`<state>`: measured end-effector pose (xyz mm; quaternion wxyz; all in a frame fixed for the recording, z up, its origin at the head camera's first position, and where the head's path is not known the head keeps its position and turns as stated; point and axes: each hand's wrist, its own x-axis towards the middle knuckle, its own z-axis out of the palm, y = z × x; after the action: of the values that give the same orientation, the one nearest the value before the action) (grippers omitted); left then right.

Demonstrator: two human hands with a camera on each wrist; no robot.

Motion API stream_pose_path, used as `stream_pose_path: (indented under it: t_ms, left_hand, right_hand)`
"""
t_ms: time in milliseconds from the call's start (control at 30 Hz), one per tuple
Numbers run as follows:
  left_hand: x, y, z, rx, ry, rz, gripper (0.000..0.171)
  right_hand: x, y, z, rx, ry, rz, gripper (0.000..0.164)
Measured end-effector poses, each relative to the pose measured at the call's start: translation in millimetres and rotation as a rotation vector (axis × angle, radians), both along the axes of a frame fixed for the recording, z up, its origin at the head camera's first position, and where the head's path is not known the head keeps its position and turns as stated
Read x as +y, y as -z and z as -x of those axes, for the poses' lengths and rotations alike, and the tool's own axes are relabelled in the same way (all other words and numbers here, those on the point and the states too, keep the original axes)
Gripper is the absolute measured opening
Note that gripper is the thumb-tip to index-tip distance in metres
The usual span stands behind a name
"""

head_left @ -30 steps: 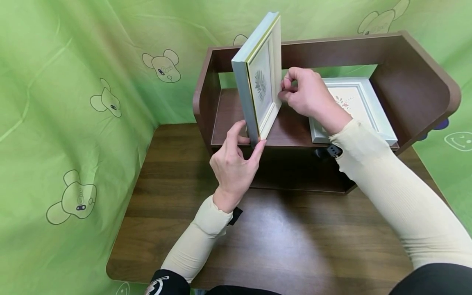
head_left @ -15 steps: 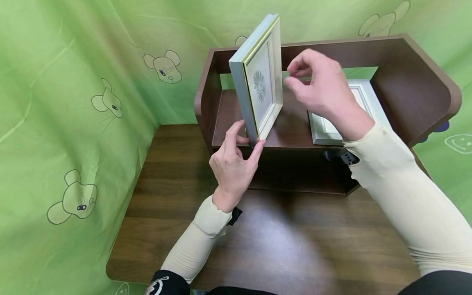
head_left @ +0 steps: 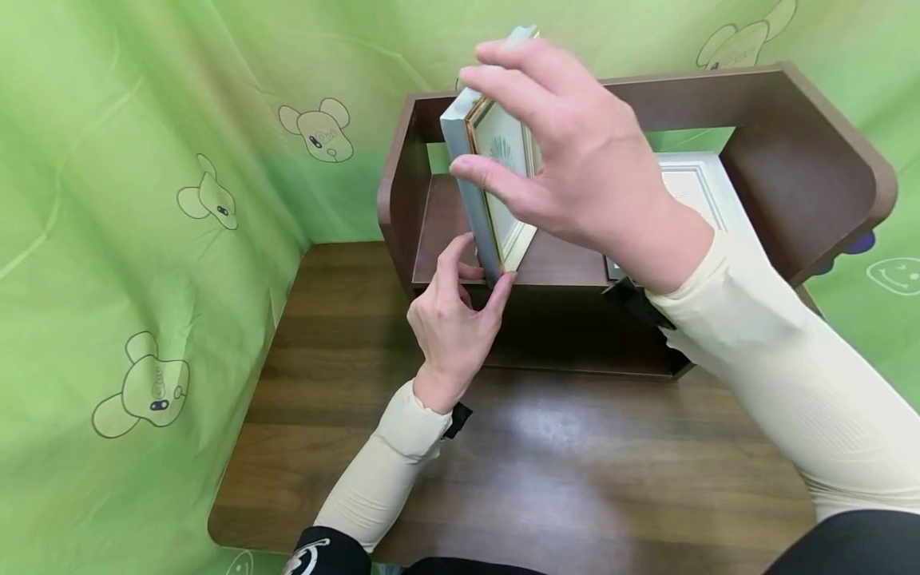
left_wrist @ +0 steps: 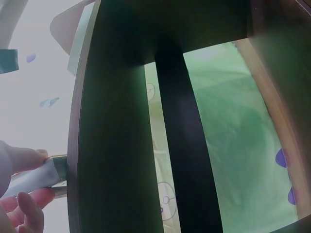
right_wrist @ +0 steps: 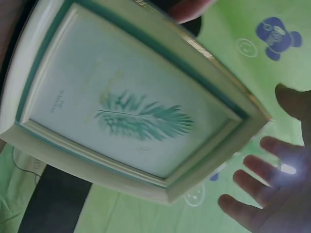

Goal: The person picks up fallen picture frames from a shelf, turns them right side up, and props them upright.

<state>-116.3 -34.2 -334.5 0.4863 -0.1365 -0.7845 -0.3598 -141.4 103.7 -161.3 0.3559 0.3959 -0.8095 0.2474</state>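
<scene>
A picture frame point(head_left: 470, 164) with a pale blue edge and cream front stands upright on the shelf's upper board, its side edge toward me. Behind its glass is a green leaf or feather print point(right_wrist: 146, 116), plain in the right wrist view. With thumb and fingers my left hand point(head_left: 454, 319) pinches the frame's lower near corner; the left wrist view shows this grip point(left_wrist: 34, 174) at the board's edge. My right hand point(head_left: 582, 152) is spread in front of the frame's upper part, fingers apart and holding nothing. In the right wrist view its fingertips are beside the frame's corner.
A second pale frame point(head_left: 707, 188) lies flat on the right of the dark brown shelf point(head_left: 812, 160), partly hidden by my right arm. The shelf stands on a wooden desk point(head_left: 345, 447). A green patterned curtain point(head_left: 237, 104) hangs behind and at both sides.
My right hand has come away from the standing frame's right side, then moved up and left with its fingers spreading. My left hand keeps its pinch; the frame has tilted slightly left.
</scene>
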Motion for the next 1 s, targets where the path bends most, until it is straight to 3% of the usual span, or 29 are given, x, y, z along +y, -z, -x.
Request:
stream_pose_path:
  t_ms: [100, 400, 700, 1000]
  left_hand:
    - [0.5, 0.5, -0.8, -0.008, 0.003, 0.005, 0.054]
    - [2.7, -1.8, -0.3, 0.003, 0.008, 0.016, 0.055]
    - [-2.6, -1.7, -4.6, 0.003, 0.013, 0.034, 0.054]
    - [-18.7, -6.8, -1.6, 0.019, 0.017, 0.009, 0.024]
  right_hand:
    - [-3.9, 2.8, 5.7, -0.054, -0.006, -0.004, 0.050]
    - [-3.7, 4.3, 9.4, -0.027, -0.014, 0.015, 0.045]
    - [-1.0, 5.7, 11.6, 0.081, -0.017, -0.005, 0.043]
    - [-1.1, 6.5, 12.2, 0.083, -0.012, -0.002, 0.043]
